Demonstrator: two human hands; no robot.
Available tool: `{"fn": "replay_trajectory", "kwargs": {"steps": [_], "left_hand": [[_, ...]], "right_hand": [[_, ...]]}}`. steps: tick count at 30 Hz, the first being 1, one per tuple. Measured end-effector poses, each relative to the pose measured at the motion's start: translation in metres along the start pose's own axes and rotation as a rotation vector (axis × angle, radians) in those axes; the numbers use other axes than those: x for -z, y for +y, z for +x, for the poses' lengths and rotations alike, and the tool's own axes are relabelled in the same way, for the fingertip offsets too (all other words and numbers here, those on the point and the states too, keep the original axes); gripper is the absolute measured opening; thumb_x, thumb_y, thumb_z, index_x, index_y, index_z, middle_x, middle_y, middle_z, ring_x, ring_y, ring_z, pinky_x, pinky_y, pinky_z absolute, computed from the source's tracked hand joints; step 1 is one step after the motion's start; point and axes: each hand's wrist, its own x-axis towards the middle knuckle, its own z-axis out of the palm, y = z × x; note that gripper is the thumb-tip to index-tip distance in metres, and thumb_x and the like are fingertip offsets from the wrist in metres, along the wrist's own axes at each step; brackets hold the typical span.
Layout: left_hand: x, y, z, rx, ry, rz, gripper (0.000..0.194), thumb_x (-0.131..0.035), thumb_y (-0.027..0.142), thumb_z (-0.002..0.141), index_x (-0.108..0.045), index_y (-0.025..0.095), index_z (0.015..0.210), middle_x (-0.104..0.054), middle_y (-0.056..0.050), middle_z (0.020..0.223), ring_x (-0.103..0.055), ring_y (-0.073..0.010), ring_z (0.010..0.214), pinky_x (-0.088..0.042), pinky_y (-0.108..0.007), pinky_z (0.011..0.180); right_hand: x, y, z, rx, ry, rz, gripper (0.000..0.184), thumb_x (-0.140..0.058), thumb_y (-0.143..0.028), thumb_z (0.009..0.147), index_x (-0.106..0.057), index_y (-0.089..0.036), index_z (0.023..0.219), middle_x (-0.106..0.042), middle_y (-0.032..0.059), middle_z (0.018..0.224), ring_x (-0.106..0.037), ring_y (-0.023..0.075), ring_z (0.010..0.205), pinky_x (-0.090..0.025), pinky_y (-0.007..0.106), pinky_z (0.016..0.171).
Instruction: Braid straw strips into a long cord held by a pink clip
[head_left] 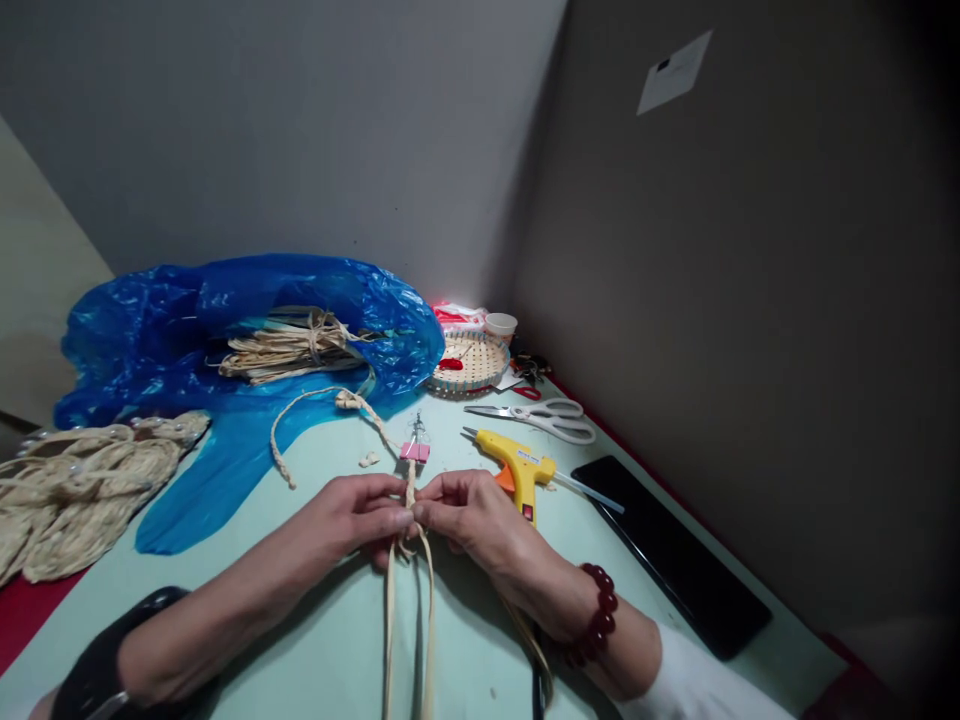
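Observation:
A pale straw braid (410, 480) runs down from a pink binder clip (415, 452) near the middle of the table. My left hand (360, 512) pinches the braid from the left, thumb and fingers pressed together. From the right, my right hand (463, 512) pinches it at the same spot, the fingertips of both hands nearly meeting. Below them, long loose straw strands (429, 620) hang toward me. Beyond the clip, the finished braided length (281, 440) curls away to the left. My fingers hide the exact crossing of the strands.
A yellow glue gun (521, 465), white-handled scissors (562, 418) and a black flat slab (675, 555) lie to the right. Behind are a woven basket (480, 372) and a blue plastic bag (165, 320) holding a straw bundle (292, 345). Woven straw pieces (97, 500) sit at left.

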Motion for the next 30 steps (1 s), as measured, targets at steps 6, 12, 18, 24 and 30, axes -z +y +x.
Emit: {"fn": "replay_trajectory", "kwargs": {"steps": [6,12,18,24,30], "left_hand": [[-0.009,-0.011,0.002,-0.092,0.002,0.215,0.020,-0.057,0.034,0.080,-0.060,0.015,0.074,-0.054,0.003,0.062,-0.046,-0.0139,0.062,-0.034,-0.025,0.059],[-0.008,-0.006,-0.003,-0.100,0.043,0.389,0.026,-0.042,0.032,0.087,-0.052,0.021,0.066,-0.049,0.004,0.056,-0.048,-0.0163,0.059,-0.034,-0.026,0.060],[-0.015,-0.013,0.004,-0.128,0.133,0.520,0.026,-0.046,0.029,0.083,-0.049,0.021,0.059,-0.048,0.003,0.058,-0.045,-0.0171,0.062,-0.029,-0.026,0.060],[-0.014,-0.019,0.007,-0.111,0.152,0.414,0.027,-0.051,0.029,0.077,-0.043,0.021,0.052,-0.037,0.006,0.053,-0.036,-0.0138,0.056,-0.025,-0.025,0.054],[-0.023,-0.023,0.003,-0.040,0.160,0.205,0.028,-0.049,0.034,0.079,-0.045,0.021,0.055,-0.035,0.008,0.044,-0.029,-0.0092,0.042,-0.019,-0.022,0.043]], "right_hand": [[0.003,0.005,0.004,0.046,-0.016,-0.152,0.012,-0.061,-0.021,0.077,-0.066,-0.012,0.070,-0.064,0.0003,0.063,-0.048,0.0087,0.056,-0.033,0.021,0.054],[0.004,0.010,0.002,0.180,0.026,-0.466,0.020,-0.055,-0.024,0.084,-0.066,-0.014,0.071,-0.068,0.0037,0.069,-0.056,0.0132,0.063,-0.038,0.023,0.058],[0.001,0.003,-0.009,0.254,0.084,-0.818,0.019,-0.051,-0.020,0.088,-0.067,-0.016,0.078,-0.068,0.0043,0.072,-0.056,0.0145,0.067,-0.033,0.025,0.061],[0.001,-0.002,-0.015,0.282,0.108,-1.079,0.022,-0.049,-0.025,0.088,-0.059,-0.017,0.070,-0.059,0.0013,0.060,-0.044,0.0113,0.052,-0.023,0.027,0.052],[-0.010,0.007,-0.026,0.472,0.147,-1.335,0.010,-0.046,-0.016,0.086,-0.051,-0.019,0.078,-0.059,0.0033,0.071,-0.047,0.0153,0.056,-0.019,0.031,0.052]]}}
